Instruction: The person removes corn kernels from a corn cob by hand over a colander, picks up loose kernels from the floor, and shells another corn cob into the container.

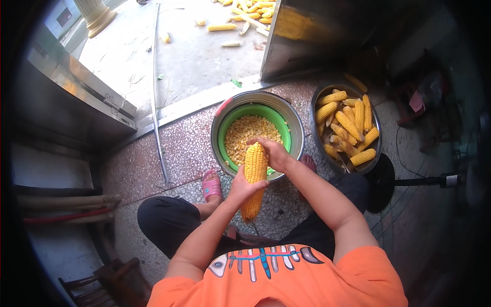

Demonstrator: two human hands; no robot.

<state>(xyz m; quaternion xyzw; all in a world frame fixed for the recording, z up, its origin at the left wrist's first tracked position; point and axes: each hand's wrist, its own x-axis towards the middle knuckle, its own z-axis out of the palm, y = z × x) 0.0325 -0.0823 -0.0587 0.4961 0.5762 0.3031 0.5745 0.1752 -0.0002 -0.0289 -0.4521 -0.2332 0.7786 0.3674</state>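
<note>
An ear of yellow corn (254,165) points up and away from me, its far end over a green plastic basket (226,115). Around its middle my left hand (244,187) is wrapped, thumb across the kernels. My right hand (273,152) rests at the ear's far tip, with its fingers curled over the end; part of them is hidden. Loose corn kernels (245,128) fill the lower part of the basket, which sits inside a wide metal pot (293,115). Both vessels stand on the floor between my feet.
To the right, a metal basin (378,142) holds several corn ears and a metal blade-like tool (346,163). A round black stand base (379,184) is beside it. A long metal rod (155,103) crosses the door threshold (207,99). More corn (251,15) lies outside.
</note>
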